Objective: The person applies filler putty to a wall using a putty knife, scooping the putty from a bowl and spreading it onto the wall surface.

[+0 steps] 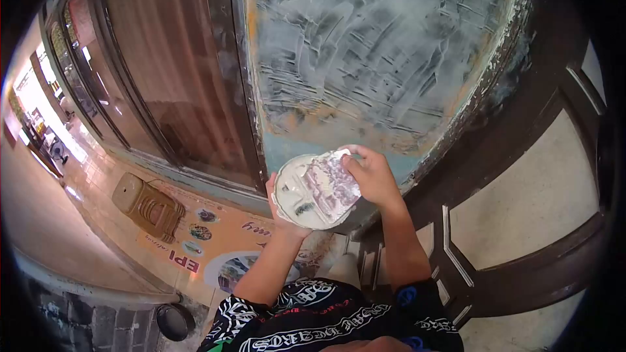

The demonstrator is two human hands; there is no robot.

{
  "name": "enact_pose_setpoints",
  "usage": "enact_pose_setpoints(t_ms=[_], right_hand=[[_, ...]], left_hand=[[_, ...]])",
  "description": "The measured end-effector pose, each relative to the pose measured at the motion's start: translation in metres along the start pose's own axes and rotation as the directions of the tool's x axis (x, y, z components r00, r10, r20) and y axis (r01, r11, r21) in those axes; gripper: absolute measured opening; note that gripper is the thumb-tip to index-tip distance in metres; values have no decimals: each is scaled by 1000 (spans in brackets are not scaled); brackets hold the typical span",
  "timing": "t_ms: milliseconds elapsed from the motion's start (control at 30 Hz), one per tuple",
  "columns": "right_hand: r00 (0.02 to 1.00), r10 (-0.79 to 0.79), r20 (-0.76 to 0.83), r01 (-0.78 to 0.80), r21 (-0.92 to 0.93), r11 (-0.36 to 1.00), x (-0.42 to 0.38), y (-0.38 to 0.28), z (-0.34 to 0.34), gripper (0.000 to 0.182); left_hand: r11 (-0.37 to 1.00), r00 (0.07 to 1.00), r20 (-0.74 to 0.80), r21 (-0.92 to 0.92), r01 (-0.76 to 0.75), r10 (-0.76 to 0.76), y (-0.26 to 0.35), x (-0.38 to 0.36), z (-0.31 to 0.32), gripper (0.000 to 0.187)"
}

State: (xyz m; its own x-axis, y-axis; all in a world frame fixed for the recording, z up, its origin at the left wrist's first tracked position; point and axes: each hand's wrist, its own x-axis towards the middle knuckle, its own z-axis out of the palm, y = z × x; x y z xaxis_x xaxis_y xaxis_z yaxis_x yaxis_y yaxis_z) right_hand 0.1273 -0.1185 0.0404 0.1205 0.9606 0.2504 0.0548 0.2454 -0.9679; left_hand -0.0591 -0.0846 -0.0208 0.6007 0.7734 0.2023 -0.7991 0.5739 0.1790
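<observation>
My left hand (291, 227) holds a round tub of white putty (287, 197) from below and the side, its thumb up along the rim. My right hand (373, 179) grips the edge of a flat, putty-smeared spreader (334, 186), thumb on top. The spreader lies across the right half of the tub, over the putty. Just beyond both hands stands a wall panel (372, 52) with streaky grey-white putty over a bluish-green surface, with orange patches near its lower edge.
Left of the panel is a dark-framed window (169, 65) with a brown curtain. A brown plastic stool (147, 205) is on the floor by a printed banner (195, 244). A black round pan (175, 321) lies at lower left. A dark panelled door (521, 195) stands close at right.
</observation>
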Motion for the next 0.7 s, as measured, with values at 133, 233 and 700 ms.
enact_pose_setpoints(t_ms=[133, 233, 700], right_hand=[[1000, 21, -4, -21, -3, 1000, 0, 0, 1, 26], [999, 24, -47, -24, 14, 1000, 3, -5, 2, 26], [1000, -5, -22, 4, -43, 999, 1, -18, 14, 25]], left_hand=[[999, 1000, 19, 41, -21, 20, 1, -3, 10, 76], [997, 999, -21, 73, -31, 32, 4, -4, 6, 76], [1000, 1000, 18, 24, -11, 11, 2, -5, 6, 76]])
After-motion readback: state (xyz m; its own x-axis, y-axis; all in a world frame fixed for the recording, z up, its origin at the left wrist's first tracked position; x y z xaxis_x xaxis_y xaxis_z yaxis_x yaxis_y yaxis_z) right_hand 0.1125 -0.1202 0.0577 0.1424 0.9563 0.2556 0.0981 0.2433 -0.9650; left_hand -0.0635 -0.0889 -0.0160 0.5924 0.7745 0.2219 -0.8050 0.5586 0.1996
